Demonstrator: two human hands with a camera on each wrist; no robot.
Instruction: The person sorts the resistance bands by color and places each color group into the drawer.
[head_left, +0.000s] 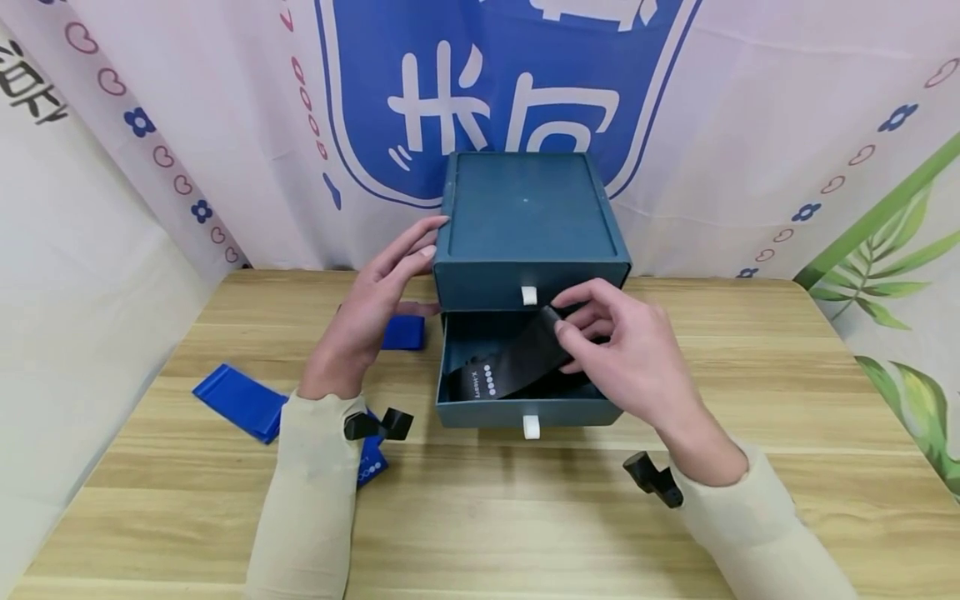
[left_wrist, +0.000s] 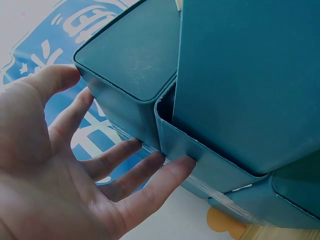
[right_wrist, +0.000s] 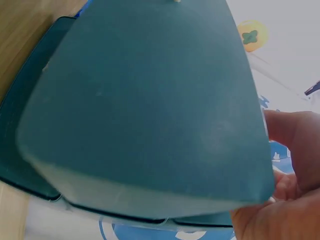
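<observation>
A teal two-drawer box (head_left: 525, 208) stands on the table with its lower drawer (head_left: 487, 414) pulled out. In the head view my right hand (head_left: 626, 350) pinches one end of a black resistance band (head_left: 517, 367) printed "X-Heavy"; its other end lies inside that drawer. The band does not show in the right wrist view, where a large teal surface (right_wrist: 150, 110) fills the middle and part of the right hand (right_wrist: 295, 175) is at its edge. My left hand (head_left: 375, 292) rests its extended fingers on the box's left side. Spread fingers (left_wrist: 145, 187) touch the teal casing in the left wrist view.
Blue flat bands lie on the table left of the box: one (head_left: 243, 402) by the left sleeve, another (head_left: 405, 332) behind the left hand, and a printed one (head_left: 371, 458) partly under the forearm. A printed curtain (head_left: 247, 108) hangs close behind the box.
</observation>
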